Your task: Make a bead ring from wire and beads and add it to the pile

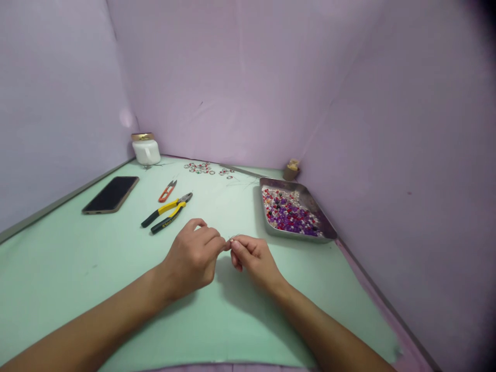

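L hand (192, 254) & R hand (252, 257) meet fingertip to fingertip over the worktop (77, 268). Both are pinched closed on a thin wire (231, 238) btwn them, too small to make out more. Bead tray (327, 233) is near, to the R. Pliers (166, 212) lie beyond the L hand.
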